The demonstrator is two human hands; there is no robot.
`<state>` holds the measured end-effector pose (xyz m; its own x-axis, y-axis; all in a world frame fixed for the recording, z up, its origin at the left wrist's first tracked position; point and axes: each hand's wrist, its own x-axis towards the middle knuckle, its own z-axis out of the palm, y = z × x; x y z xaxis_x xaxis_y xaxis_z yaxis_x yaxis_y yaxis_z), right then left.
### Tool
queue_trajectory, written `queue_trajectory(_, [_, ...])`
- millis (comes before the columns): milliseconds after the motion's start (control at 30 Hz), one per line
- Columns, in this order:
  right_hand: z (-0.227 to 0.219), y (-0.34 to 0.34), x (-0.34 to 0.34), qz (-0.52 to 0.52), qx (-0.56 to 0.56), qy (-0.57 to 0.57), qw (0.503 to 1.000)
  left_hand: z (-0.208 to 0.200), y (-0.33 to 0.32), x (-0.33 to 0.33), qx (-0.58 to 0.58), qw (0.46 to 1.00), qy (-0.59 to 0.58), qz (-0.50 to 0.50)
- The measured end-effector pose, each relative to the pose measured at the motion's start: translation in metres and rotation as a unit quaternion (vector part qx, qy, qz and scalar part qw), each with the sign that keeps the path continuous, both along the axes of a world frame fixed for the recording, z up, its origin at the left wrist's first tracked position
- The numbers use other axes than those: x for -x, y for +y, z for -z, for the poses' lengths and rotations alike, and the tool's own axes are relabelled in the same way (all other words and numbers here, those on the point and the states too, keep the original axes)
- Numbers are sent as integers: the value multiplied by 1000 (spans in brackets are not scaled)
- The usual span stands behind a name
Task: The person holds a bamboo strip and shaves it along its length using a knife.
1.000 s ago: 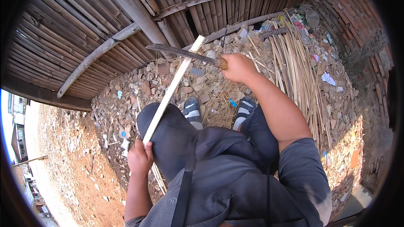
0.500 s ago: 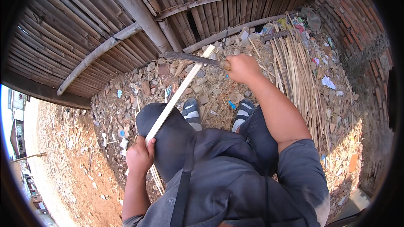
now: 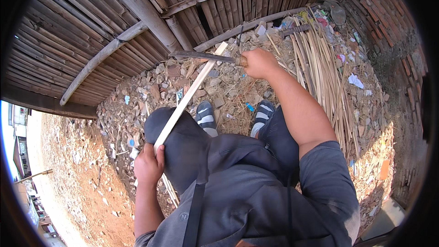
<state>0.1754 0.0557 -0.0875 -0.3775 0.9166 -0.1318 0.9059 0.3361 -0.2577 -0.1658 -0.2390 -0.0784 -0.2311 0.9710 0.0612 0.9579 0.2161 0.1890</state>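
My left hand [image 3: 150,163] is closed round the near end of a pale split bamboo strip [image 3: 190,95]. The strip slants up and away to the right, across my left knee. In my right hand [image 3: 259,64] is the wooden handle of a machete [image 3: 201,55], gripped with the fingers wrapped round it. Its long dark blade points left and crosses the strip close to the far end. Whether the edge bites into the bamboo I cannot tell.
A heap of split bamboo strips [image 3: 322,71] lies on the right, near a brick wall [image 3: 384,23]. A bamboo-slat wall [image 3: 91,36] stands ahead and left. Rubble [image 3: 219,100] and litter cover the ground round my sandalled feet. More strips [image 3: 170,191] lie beside my left forearm.
The view has shifted slightly. The machete blade still crosses the strip near its far end, now a little flatter. Both hands keep their holds.
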Motion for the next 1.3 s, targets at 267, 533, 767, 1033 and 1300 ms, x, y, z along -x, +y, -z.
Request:
queue_trajectory(267, [-12, -40, 27, -145, -133, 69, 978, 12, -8, -2, -43, 998, -52, -19])
queue_trajectory(533, [18, 8, -14, -19, -105, 75, 991, -1, -6, 2, -39, 998, -52, 7])
queue_trajectory(767, [-18, -30, 14, -132, -49, 39, 989, 5, -4, 9, -37, 998, -52, 1])
queue_trajectory(1033, [11, -1, -5, 24, -56, 58, 996, 0, 6, 6, -29, 999, -40, 15])
queue_trajectory(1300, [-18, -26, 19, -179, -76, 0, 981, 3, 3, 8, -44, 998, -48, 3])
